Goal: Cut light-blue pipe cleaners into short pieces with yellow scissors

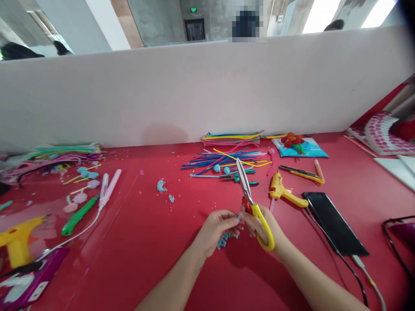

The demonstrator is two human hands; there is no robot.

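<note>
My left hand (215, 229) is closed in a pinch on a light blue fuzzy strip (223, 240), which looks like pipe cleaner and hangs curled below the fingers. My right hand (267, 224) is wrapped around scissors (245, 183) with yellow and red handles, their blades together and pointing up and away. Its fingertips meet those of my left hand at one end of the blue strip. Just beyond on the table lie small light blue clippings (161, 185). Farther back are two blue fuzzy balls (217, 168) and green-handled pliers (241, 176).
Pipe cleaners (223, 160) lie in bundles along the white partition (194, 95). To the right are a yellow glue gun (285, 193), a utility knife (301, 173) and a black phone (335, 222) with cables. Leftward lie a pink heated tool (108, 190), a green-handled tool (79, 216) and another glue gun (19, 242).
</note>
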